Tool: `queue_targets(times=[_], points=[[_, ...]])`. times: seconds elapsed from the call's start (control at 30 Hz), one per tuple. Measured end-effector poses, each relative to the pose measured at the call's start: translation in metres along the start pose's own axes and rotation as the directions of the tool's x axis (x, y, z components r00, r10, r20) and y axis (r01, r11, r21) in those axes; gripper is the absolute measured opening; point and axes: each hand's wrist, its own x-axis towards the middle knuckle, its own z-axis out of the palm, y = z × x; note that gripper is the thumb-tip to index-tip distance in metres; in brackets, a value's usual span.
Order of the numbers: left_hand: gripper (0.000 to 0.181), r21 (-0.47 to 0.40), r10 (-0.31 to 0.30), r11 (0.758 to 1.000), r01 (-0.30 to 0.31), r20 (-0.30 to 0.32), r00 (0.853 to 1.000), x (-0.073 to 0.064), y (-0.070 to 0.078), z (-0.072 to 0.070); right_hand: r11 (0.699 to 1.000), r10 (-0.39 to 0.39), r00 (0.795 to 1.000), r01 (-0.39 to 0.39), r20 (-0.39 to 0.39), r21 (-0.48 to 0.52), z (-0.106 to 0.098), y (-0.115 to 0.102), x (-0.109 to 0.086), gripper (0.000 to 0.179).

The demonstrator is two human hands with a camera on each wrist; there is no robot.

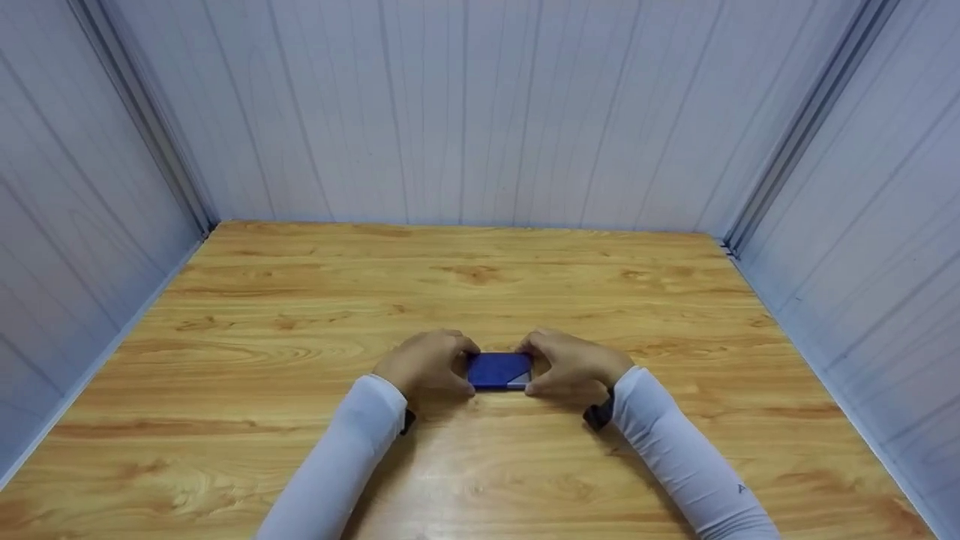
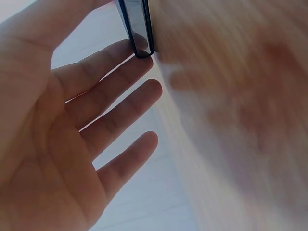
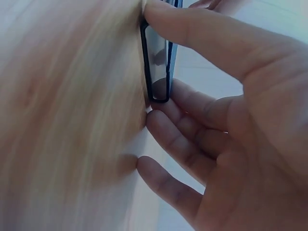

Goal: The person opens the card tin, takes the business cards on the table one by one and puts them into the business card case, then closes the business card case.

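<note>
A small flat blue card case (image 1: 496, 369) with a silvery corner lies at the middle of the wooden table. The left hand (image 1: 429, 363) pinches its left end between thumb and forefinger. At the opposite end, the thumb and forefinger of the right hand (image 1: 579, 360) grip it by the near and far edges. In the left wrist view, the dark-rimmed, shiny end of the case (image 2: 138, 25) shows near the top, and the other fingers are spread. The right wrist view shows the other end of the case (image 3: 158, 60), with the thumb over its upper part.
The wood-grain table (image 1: 465, 277) spreads around both hands. Pale panelled walls (image 1: 465, 112) close it in at the back and on both sides. Each forearm wears a white sleeve (image 1: 337, 457), and a dark band (image 1: 598, 414) sits at the right wrist.
</note>
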Motion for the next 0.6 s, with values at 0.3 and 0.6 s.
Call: queue_targets(times=[0.3, 0.6], points=[[0.061, -0.005, 0.013, 1.0, -0.013, 0.011, 1.0, 0.003, 0.001, 0.001, 1.0, -0.021, 1.0, 0.021, -0.019, -0.022, 0.0, 0.002, -0.004, 0.06], [0.06, -0.012, -0.014, 1.0, 0.014, 0.005, 1.0, -0.005, -0.012, -0.004, 0.999, -0.002, 1.0, 0.003, -0.03, 0.041, 0.003, 0.005, -0.01, 0.059]])
